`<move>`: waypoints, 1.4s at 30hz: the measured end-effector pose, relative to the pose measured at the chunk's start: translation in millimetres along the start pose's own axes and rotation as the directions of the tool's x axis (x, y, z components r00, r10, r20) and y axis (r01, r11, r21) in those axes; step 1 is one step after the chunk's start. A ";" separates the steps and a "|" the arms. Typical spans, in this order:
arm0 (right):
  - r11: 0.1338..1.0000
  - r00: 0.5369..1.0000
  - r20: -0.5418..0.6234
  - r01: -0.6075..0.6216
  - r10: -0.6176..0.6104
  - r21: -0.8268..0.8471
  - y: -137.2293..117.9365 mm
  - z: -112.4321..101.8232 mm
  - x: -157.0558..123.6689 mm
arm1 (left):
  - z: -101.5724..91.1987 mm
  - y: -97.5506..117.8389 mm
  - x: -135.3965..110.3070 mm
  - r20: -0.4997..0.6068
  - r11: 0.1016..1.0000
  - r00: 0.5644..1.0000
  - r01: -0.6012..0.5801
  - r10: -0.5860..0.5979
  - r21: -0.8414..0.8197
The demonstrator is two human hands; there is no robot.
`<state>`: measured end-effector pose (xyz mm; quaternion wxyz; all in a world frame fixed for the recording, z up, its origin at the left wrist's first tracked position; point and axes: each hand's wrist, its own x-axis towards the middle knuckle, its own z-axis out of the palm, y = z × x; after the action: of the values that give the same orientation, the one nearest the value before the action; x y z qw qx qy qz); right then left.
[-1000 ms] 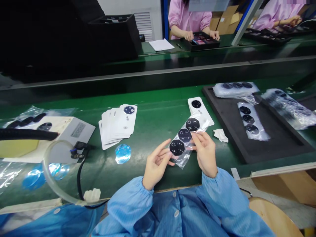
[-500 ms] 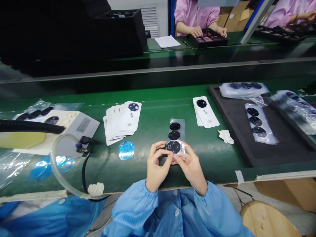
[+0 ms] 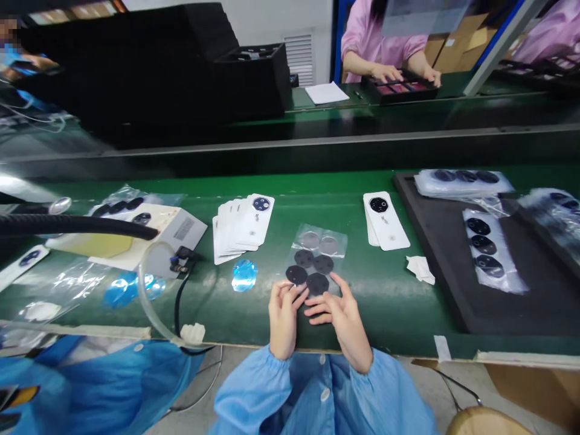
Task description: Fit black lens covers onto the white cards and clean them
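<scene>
A clear plastic strip of round black camera-lens covers lies flat on the green bench in front of me, spread into two rows. My left hand rests at its near left corner with the fingers curled onto a black disc. My right hand lies over the near right edge with its fingers stretched out flat, touching another black disc. Both sleeves are light blue.
A fan of white phone back covers lies to the left, with a blue film disc near it. Two more white covers lie right. A black tray holds further lens strips. A black hose and clear tube cross the left. A person in pink works opposite.
The strip went from held up between both hands to lying flat and spread open in two rows on the bench. My right hand's fingers have opened out flat.
</scene>
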<state>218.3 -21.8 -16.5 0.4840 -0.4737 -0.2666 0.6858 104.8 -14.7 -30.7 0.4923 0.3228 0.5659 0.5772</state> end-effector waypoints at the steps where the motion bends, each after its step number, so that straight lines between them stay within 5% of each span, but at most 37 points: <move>1: 1.000 0.999 0.031 -0.020 0.020 -0.021 -0.5 -3.7 0.6 | -1.3 1.3 2.1 0.014 1.000 1.000 0.018 -0.018 0.007; 5: 0.991 0.990 0.118 -0.069 0.082 -0.115 -5.6 -23.0 1.6 | -7.0 16.8 14.4 0.016 0.993 1.000 -0.026 0.025 0.112; 8: 0.991 0.996 0.085 -0.010 0.022 -0.137 -18.1 -37.4 1.2 | -12.1 39.8 17.6 0.036 0.952 0.982 -0.188 0.185 0.241; 10: 0.993 0.996 0.087 0.032 -0.021 -0.118 -30.5 -42.5 1.2 | -14.6 54.8 13.7 0.151 0.887 0.946 -0.321 0.286 0.332; 13: 0.998 0.989 0.149 0.030 -0.021 -0.054 -45.7 -42.1 4.0 | -17.9 62.6 3.9 0.431 0.757 0.839 -0.510 0.333 0.408; 16: 1.000 0.995 0.100 0.019 -0.019 0.000 -47.6 -41.1 12.4 | -25.7 48.4 -2.8 0.649 0.640 0.693 -0.659 0.313 0.395; 18: 1.000 1.000 0.020 0.020 -0.020 0.003 -43.6 -44.8 18.8 | -35.2 34.1 -5.1 0.733 0.577 0.615 -0.723 0.289 0.379; 21: 0.999 0.998 -0.052 0.017 -0.019 -0.035 -39.4 -55.3 23.4 | -53.4 19.2 -5.5 0.795 0.512 0.554 -0.771 0.247 0.378; 29: 0.981 0.999 -0.031 -0.021 0.015 -0.193 -44.8 -69.1 11.3 | -78.3 28.3 9.4 0.776 0.496 0.576 -0.767 0.257 0.406; 33: 0.967 0.999 -0.044 -0.040 0.030 -0.251 -45.3 -72.4 1.7 | -49.7 30.0 5.2 0.696 0.517 0.627 -0.749 0.349 0.415; 38: 0.956 0.998 -0.065 -0.029 0.011 -0.290 -45.6 -80.9 -9.8 | 4.6 17.0 -11.2 0.745 0.539 0.588 -0.757 0.315 0.369; 42: 0.956 0.999 -0.052 -0.013 -0.002 -0.291 -42.8 -86.1 -14.6 | 27.6 6.6 -17.0 0.767 0.552 0.580 -0.748 0.274 0.368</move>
<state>315.3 -26.5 -10.7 0.4137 -0.5583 -0.3508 0.6278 134.3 -20.5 -17.1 0.2952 0.8080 0.4001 0.3161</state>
